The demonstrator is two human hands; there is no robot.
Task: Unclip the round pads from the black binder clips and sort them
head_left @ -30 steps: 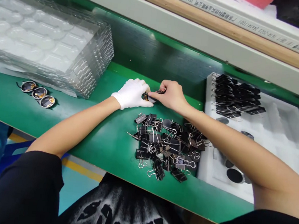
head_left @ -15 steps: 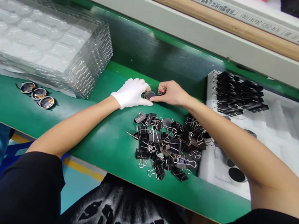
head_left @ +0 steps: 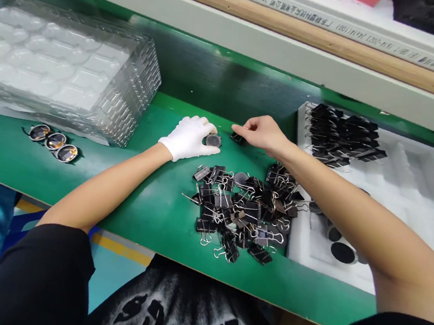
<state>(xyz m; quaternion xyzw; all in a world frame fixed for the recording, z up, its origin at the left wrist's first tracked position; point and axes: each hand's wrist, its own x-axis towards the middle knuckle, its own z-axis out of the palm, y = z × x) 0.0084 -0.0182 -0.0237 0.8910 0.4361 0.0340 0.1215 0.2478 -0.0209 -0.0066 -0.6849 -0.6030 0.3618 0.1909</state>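
Note:
My left hand [head_left: 190,138], in a white glove, is closed around a small round dark-faced part [head_left: 213,140] with a metallic rim, low over the green bench. To its right, my bare right hand [head_left: 262,132] pinches a black binder clip [head_left: 238,137], which is apart from the round part. Nearer to me lies a loose pile of black binder clips [head_left: 248,212] with silver wire handles. One grey round disc [head_left: 240,178] sits among them.
A stack of clear plastic trays [head_left: 67,69] stands at the left. In front of it lie three joined round parts [head_left: 56,141] with shiny faces. At the right, a white foam tray [head_left: 414,167] holds rows of black binder clips [head_left: 343,137] and several black discs [head_left: 343,253].
My right hand has drawn back to the right from the round part, taking the binder clip with it. The left hand still holds the round part, now more exposed.

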